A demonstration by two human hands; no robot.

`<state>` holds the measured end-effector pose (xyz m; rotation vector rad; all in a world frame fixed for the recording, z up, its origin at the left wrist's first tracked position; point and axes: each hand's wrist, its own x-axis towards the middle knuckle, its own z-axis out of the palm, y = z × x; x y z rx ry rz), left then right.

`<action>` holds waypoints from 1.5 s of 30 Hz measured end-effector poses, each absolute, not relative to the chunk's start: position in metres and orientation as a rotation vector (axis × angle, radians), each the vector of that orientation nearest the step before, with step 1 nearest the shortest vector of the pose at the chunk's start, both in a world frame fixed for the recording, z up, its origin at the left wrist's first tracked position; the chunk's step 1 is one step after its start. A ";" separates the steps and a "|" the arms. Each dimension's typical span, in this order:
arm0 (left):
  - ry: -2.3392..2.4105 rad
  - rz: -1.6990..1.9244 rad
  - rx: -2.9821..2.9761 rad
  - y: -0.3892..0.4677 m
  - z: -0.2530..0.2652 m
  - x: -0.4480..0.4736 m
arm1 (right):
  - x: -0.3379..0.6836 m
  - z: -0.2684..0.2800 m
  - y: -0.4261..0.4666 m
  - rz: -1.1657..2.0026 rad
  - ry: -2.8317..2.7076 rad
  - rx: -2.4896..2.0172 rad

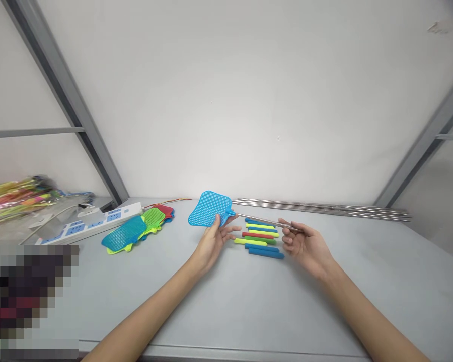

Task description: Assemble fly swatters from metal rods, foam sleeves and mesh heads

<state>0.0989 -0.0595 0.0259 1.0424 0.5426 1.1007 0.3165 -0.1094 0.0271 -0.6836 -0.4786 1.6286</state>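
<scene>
My left hand (213,244) pinches a blue fly swatter head (210,208) by its neck, thumb on the near side and the other fingers spread. From that neck a thin metal rod (262,219) runs to the right. The rod's other end lies in my right hand (302,246), closed on it between thumb and fingers. Whether the rod sits inside the neck or only meets it, I cannot tell. Below the rod, several plastic handles (266,254) in blue, yellow, red and green lie in a stack of rows on the table.
Several swatter heads (124,234) overlap at the left, near a white power strip (109,219) with a plug and cord. A bundle of metal rods (324,207) lies along the wall. Bagged colourful items (18,196) are at the far left. Grey frame posts (71,100) flank the table (226,311).
</scene>
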 end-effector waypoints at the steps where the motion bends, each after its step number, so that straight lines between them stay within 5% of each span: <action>1: 0.545 1.100 1.042 -0.059 0.026 0.099 | 0.317 0.027 -0.109 1.638 -0.477 -0.675; 24: 0.549 1.062 1.184 -0.064 0.031 0.098 | 0.314 0.029 -0.110 1.525 -0.532 -0.685; 45: 0.545 1.155 1.271 -0.069 0.029 0.104 | 0.296 0.025 -0.114 1.767 -0.383 -0.512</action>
